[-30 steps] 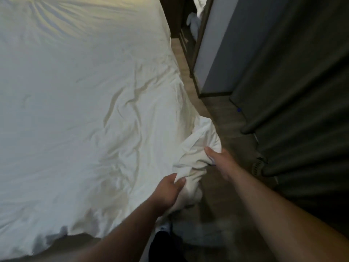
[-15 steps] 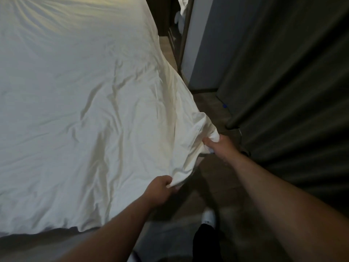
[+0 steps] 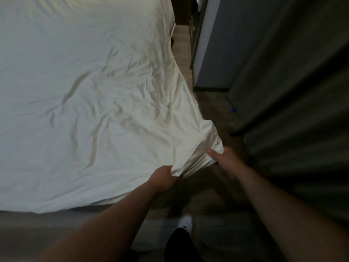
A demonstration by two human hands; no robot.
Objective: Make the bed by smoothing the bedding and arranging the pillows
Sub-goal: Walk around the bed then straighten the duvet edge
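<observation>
The left hand (image 3: 164, 178) and right hand (image 3: 226, 159) still grip the white sheet (image 3: 94, 91) by its corner, now spread flatter.

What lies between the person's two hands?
Head view: the bunched corner of the white sheet stretches from the left hand to the right hand, both holding it.

The white sheet (image 3: 85, 91) ran off top & left edges, so full extent couldn't be seen. On the left hand (image 3: 163, 179), fingertips were buried in bunched fabric. The right hand (image 3: 226, 160) showed thumb only, other fingers under the corner. The white shoe (image 3: 186, 222) was blurred, partly behind a dark trouser leg (image 3: 177, 244). The blue spot (image 3: 234, 109) by the curtain (image 3: 292, 91) was too small to ID.
</observation>
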